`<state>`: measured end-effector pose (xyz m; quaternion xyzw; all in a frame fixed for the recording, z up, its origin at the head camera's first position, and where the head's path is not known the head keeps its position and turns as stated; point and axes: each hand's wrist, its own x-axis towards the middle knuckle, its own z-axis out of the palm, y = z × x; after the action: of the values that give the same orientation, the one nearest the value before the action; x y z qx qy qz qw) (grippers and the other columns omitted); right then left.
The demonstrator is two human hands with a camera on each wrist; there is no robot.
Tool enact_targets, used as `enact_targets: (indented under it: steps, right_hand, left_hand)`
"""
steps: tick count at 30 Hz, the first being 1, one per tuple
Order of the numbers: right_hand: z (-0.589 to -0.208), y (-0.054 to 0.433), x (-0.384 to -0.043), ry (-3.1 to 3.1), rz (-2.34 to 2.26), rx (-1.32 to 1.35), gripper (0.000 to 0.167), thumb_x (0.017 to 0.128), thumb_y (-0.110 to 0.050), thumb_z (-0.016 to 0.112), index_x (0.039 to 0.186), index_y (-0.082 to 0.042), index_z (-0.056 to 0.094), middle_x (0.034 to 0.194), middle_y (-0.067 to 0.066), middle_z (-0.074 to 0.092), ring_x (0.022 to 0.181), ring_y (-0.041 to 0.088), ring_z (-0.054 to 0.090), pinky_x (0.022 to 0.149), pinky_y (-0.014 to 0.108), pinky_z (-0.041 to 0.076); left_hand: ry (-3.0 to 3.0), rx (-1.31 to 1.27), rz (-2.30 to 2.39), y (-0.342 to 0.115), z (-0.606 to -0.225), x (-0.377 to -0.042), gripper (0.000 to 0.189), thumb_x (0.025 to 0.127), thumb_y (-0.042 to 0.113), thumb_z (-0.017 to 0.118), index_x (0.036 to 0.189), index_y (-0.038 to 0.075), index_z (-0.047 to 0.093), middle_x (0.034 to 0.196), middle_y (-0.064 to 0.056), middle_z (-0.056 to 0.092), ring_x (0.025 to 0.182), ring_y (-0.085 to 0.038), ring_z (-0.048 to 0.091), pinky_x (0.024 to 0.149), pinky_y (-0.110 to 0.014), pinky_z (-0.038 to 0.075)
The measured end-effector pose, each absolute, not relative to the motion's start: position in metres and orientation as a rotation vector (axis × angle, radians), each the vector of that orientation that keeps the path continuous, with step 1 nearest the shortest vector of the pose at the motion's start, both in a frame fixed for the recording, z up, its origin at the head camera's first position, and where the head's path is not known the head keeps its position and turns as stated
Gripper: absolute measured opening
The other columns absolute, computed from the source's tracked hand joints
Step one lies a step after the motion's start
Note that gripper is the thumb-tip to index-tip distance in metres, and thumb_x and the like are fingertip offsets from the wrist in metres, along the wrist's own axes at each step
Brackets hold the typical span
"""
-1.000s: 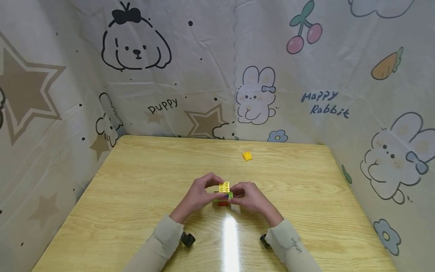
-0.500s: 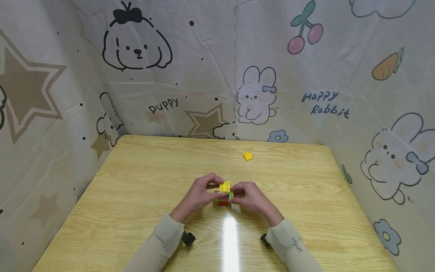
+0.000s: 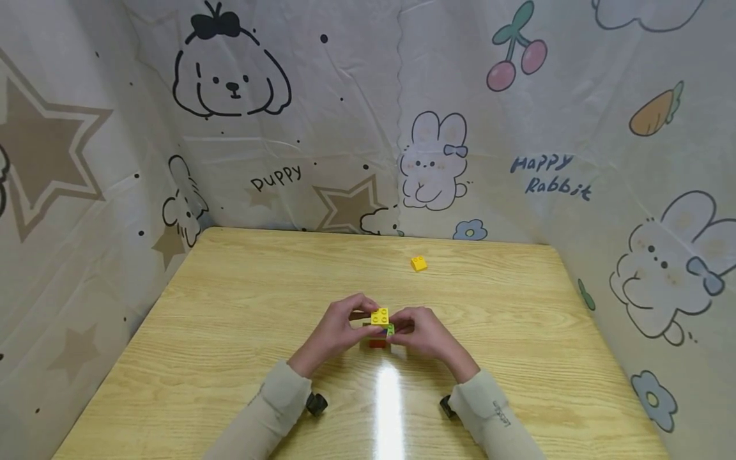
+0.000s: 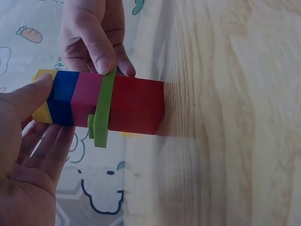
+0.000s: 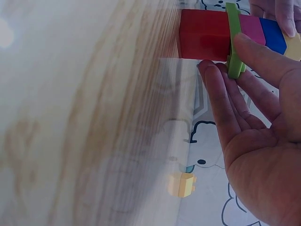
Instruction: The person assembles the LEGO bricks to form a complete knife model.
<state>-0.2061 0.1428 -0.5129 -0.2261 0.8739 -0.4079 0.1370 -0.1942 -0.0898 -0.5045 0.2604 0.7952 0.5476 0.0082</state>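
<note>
Between the hands stands an upright tower of toy building bricks. A red brick [image 4: 136,106] rests on the tabletop at its base, then come a thin green plate [image 4: 104,106], a magenta brick [image 4: 85,99], a blue brick [image 4: 63,99] and a yellow brick [image 3: 379,317] on top. My left hand [image 3: 338,330] pinches the tower at the yellow brick, thumb on the near side. Lower down, my right hand [image 3: 424,331] holds the green plate's end between thumb and fingers, as the right wrist view shows. The plate juts out past the bricks on both sides.
Farther back on the wooden table [image 3: 276,268] lies a loose yellow brick [image 3: 418,263] with a sloped side; the right wrist view shows it too. A patterned cloth [image 3: 345,128] hangs along the table's back and sides. A bright light reflection crosses the near tabletop.
</note>
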Motion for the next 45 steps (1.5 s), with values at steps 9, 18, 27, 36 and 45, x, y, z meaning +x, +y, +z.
enact_targets:
  steps: [9, 18, 27, 36, 45]
  right_hand:
    - [-0.515, 0.144, -0.207, 2.51, -1.21, -0.647, 0.029, 0.091, -0.016, 0.082, 0.118, -0.007, 0.076, 0.11, 0.006, 0.076, 0.095, 0.014, 0.073, 0.084, 0.03, 0.063]
    - [-0.515, 0.145, -0.207, 2.509, -1.221, -0.647, 0.026, 0.091, -0.015, 0.081, 0.116, -0.01, 0.076, 0.11, 0.005, 0.076, 0.095, 0.015, 0.073, 0.084, 0.03, 0.063]
    - [-0.514, 0.144, -0.206, 2.499, -1.223, -0.628, 0.029, 0.092, -0.016, 0.081, 0.119, -0.008, 0.076, 0.109, 0.005, 0.076, 0.097, 0.015, 0.073, 0.086, 0.031, 0.062]
    - [-0.511, 0.143, -0.206, 2.505, -1.209, -0.648, 0.029, 0.092, -0.016, 0.08, 0.119, -0.007, 0.075, 0.108, 0.004, 0.075, 0.095, 0.014, 0.072, 0.085, 0.03, 0.062]
    - [-0.511, 0.142, -0.205, 2.509, -1.202, -0.627, 0.03, 0.091, -0.014, 0.081, 0.12, -0.005, 0.075, 0.111, 0.007, 0.075, 0.095, 0.014, 0.072, 0.084, 0.03, 0.062]
  left_hand:
    - [2.479, 0.782, 1.73, -0.09, -0.508, -0.194, 0.025, 0.087, 0.01, 0.083, 0.106, 0.015, 0.068, 0.115, -0.003, 0.071, 0.112, -0.022, 0.071, 0.097, -0.036, 0.06]
    - [2.473, 0.761, 1.784, -0.088, -0.511, -0.191, 0.026, 0.087, 0.007, 0.083, 0.106, 0.012, 0.066, 0.116, -0.006, 0.071, 0.113, -0.025, 0.071, 0.098, -0.034, 0.06]
    - [2.431, 0.709, 1.856, -0.087, -0.516, -0.189, 0.028, 0.086, 0.007, 0.084, 0.109, 0.012, 0.067, 0.118, -0.006, 0.071, 0.114, -0.025, 0.07, 0.099, -0.034, 0.059]
    - [2.475, 0.738, 1.865, -0.086, -0.522, -0.184, 0.035, 0.09, 0.01, 0.08, 0.122, 0.013, 0.065, 0.123, -0.005, 0.068, 0.119, -0.024, 0.068, 0.103, -0.033, 0.056]
    - [2.497, 0.712, 1.765, -0.097, -0.531, -0.181, 0.053, 0.09, 0.011, 0.08, 0.138, 0.018, 0.059, 0.133, -0.002, 0.068, 0.126, -0.021, 0.065, 0.109, -0.033, 0.053]
